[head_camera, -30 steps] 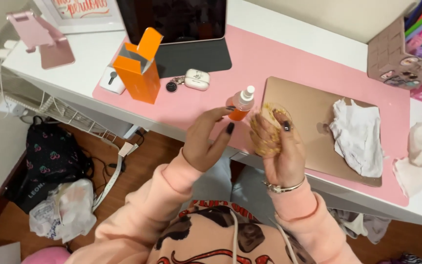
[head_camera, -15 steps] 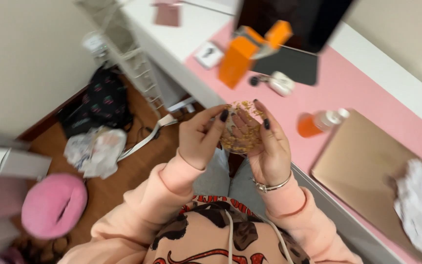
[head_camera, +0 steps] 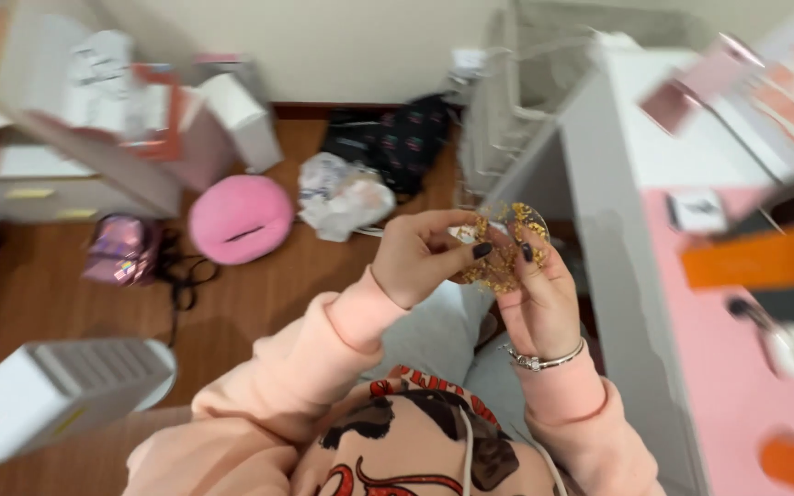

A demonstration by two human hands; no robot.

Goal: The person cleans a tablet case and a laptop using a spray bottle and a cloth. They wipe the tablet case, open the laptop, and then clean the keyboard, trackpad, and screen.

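view has swung floorward since before; left hand and right hand pinch gold-flecked disc.

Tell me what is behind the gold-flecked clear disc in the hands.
Behind the gold-flecked clear disc, held by the left hand and right hand, show blurred wooden floor and the white desk's side. Fingers cover its lower part.

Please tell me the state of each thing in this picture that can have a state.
left hand: pinching the gold-flecked disc
right hand: holding the disc from behind
gold-flecked disc: held up between both hands
pink cushion: lying on the floor
black bag: slumped by the wall
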